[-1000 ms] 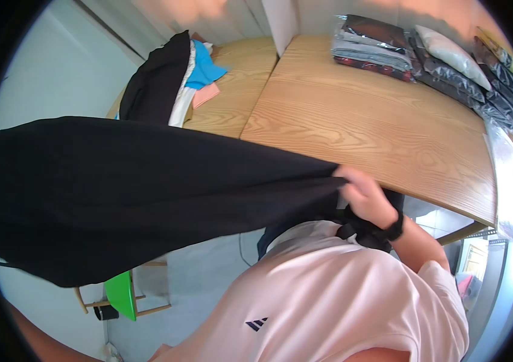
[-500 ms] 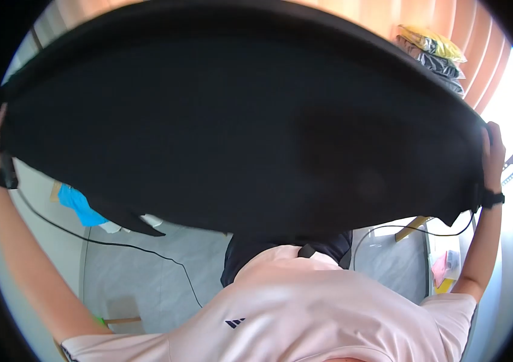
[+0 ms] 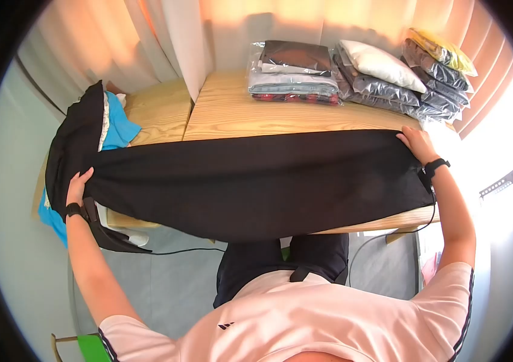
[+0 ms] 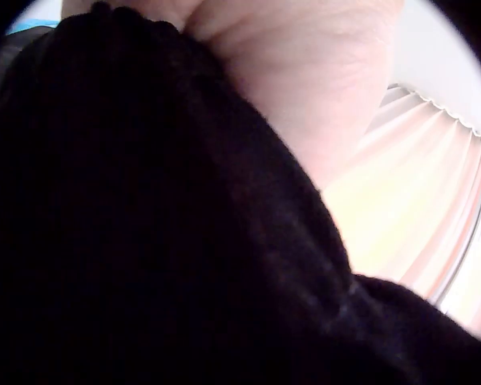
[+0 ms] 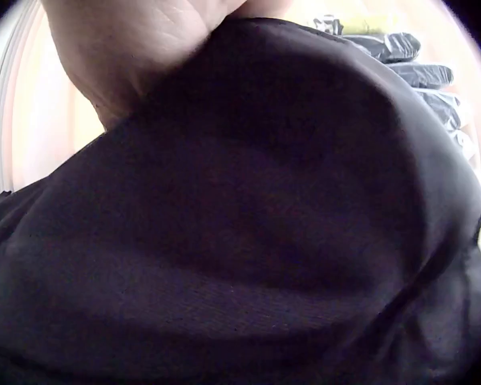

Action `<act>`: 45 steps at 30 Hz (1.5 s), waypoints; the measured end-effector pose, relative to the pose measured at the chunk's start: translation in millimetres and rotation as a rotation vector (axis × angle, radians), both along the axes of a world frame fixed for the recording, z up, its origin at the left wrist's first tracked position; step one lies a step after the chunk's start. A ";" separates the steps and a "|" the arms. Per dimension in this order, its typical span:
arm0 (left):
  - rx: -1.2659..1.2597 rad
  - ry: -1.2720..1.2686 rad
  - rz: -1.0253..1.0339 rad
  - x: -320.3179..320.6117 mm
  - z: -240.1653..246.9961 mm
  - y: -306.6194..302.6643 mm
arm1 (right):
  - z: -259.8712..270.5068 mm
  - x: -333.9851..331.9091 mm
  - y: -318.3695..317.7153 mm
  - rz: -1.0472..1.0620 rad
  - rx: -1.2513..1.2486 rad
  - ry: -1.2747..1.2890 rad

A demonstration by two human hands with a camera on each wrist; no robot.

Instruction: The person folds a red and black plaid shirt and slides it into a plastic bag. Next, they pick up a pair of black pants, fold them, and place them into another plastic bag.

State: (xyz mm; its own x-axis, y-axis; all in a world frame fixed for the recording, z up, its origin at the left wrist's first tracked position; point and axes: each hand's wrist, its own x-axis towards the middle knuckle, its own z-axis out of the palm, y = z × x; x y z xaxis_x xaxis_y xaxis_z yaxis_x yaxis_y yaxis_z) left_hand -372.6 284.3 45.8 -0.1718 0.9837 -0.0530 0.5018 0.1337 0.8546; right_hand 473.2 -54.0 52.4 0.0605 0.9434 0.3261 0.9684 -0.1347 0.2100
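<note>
A long black garment (image 3: 256,181) stretches sideways between my two hands, over the front of the wooden table. My left hand (image 3: 79,186) grips its left end, where the cloth gathers into folds. At the upper right corner my right hand (image 3: 419,145) pinches the edge. In the left wrist view the black cloth (image 4: 144,224) bunches against my palm and hides the fingers. The right wrist view has the fabric (image 5: 240,200) hanging in a broad sheet below my hand.
Clear-bagged folded clothes (image 3: 295,75) stand in stacks along the table's back, with a white bagged bundle (image 3: 383,65) on one. Another black garment (image 3: 78,139) and blue cloth (image 3: 120,123) are heaped at the left. The wooden tabletop (image 3: 226,114) shows behind. Cables hang from both wrists.
The garment first hung to the left with my right hand at one end, then rose spread across the view. Now it is lower, over the table, with both hands gripping it.
</note>
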 end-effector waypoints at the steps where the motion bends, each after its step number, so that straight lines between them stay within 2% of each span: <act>1: -0.015 0.006 -0.010 -1.6 -2.5 1.6 | -0.6 -6.0 10.9 -0.011 -0.051 0.000; 3: 0.015 0.017 -0.029 2.3 -3.5 2.1 | -1.9 -7.5 29.5 0.024 -0.074 -0.030; 5: 0.094 0.106 0.062 -13.5 -18.3 23.1 | -1.2 -2.0 42.8 0.098 -0.022 -0.076; 7: 0.037 0.116 -0.084 -29.8 -18.2 37.6 | 9.3 3.5 44.0 0.047 0.045 0.012; 9: 0.085 0.347 -0.090 -60.2 -36.5 63.6 | 4.2 38.5 36.7 -0.189 -0.021 0.388; 10: 0.091 0.531 -0.065 -58.9 -37.5 63.4 | -6.6 56.7 27.5 -0.220 -0.018 0.390; 11: 0.104 0.713 -0.034 -57.1 -36.4 64.2 | -17.7 76.7 14.9 -0.344 -0.017 0.434; 12: 0.123 0.654 -0.076 -63.8 -40.7 68.3 | -22.1 88.4 2.8 -0.465 -0.014 0.476; 13: 0.140 0.594 -0.114 -65.6 -43.7 70.9 | -16.9 84.5 -4.9 -0.486 -0.009 0.475; 15: 0.130 0.631 -0.077 -63.2 -47.5 74.0 | -5.0 63.3 -15.1 -0.859 -0.260 0.937; 17: 0.115 0.677 -0.026 -60.3 -48.1 73.8 | -9.1 45.7 -23.7 -0.867 -0.434 0.958; 19: 0.072 0.764 -0.017 -57.4 -45.0 71.4 | 2.6 10.8 -25.6 -0.892 -0.683 0.696; 21: 0.085 0.774 0.024 -54.6 -46.3 69.9 | -21.7 -3.8 -43.7 -0.691 -0.548 0.468; 22: 0.099 0.775 0.071 -52.6 -47.8 69.7 | -24.5 -17.1 -48.6 -0.736 -0.418 0.498; 23: 0.103 0.783 0.070 -50.4 -47.2 70.7 | -26.9 -19.9 -55.1 -0.736 -0.417 0.507; 25: 0.070 0.680 0.017 -50.7 -42.7 74.5 | -32.5 -18.9 -70.8 -0.742 -0.248 0.679; 26: 0.055 0.719 0.000 -43.3 -36.4 74.1 | -36.1 -14.9 -76.2 -0.743 -0.167 0.772; 29: 0.104 0.762 -0.006 -27.8 -33.4 78.1 | -40.1 -15.6 -91.3 -0.825 -0.128 0.863; 31: 0.101 0.714 -0.025 -19.5 -33.2 83.3 | -41.6 -22.9 -100.0 -0.804 -0.092 0.862; 33: 0.147 0.685 -0.034 -2.1 -31.1 83.2 | -38.0 -27.2 -104.3 -0.792 -0.064 1.015; 35: 0.134 0.530 -0.101 8.2 -28.0 87.9 | -42.1 -6.3 -115.0 -0.705 -0.033 1.005; 36: 0.169 0.470 -0.091 14.3 -27.3 91.5 | -43.0 2.1 -120.8 -0.649 0.074 1.036; 37: 0.176 0.364 -0.091 31.8 -15.7 81.5 | -47.5 21.1 -126.4 -0.691 0.103 1.064; 38: 0.116 0.206 -0.136 42.9 -3.7 76.2 | -38.5 21.0 -130.3 -0.694 0.232 1.031; 40: 0.066 0.055 -0.154 55.5 7.4 72.0 | -39.7 53.4 -144.8 -0.658 0.405 1.052; 43: 0.037 -0.003 -0.177 74.9 9.9 63.3 | -36.6 71.9 -160.7 -0.744 0.468 1.233; 45: -0.007 0.130 -0.100 93.1 7.6 51.5 | -46.1 75.2 -162.9 -0.775 0.380 1.283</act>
State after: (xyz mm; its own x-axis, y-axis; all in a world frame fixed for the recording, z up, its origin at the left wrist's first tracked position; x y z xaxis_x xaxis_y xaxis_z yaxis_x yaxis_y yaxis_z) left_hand -279.5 335.8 53.3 -0.0788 0.9959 -0.0434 0.6190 0.0830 0.7810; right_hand 548.4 -216.9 6.3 0.8966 0.4262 -0.1206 0.1354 -0.5229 -0.8416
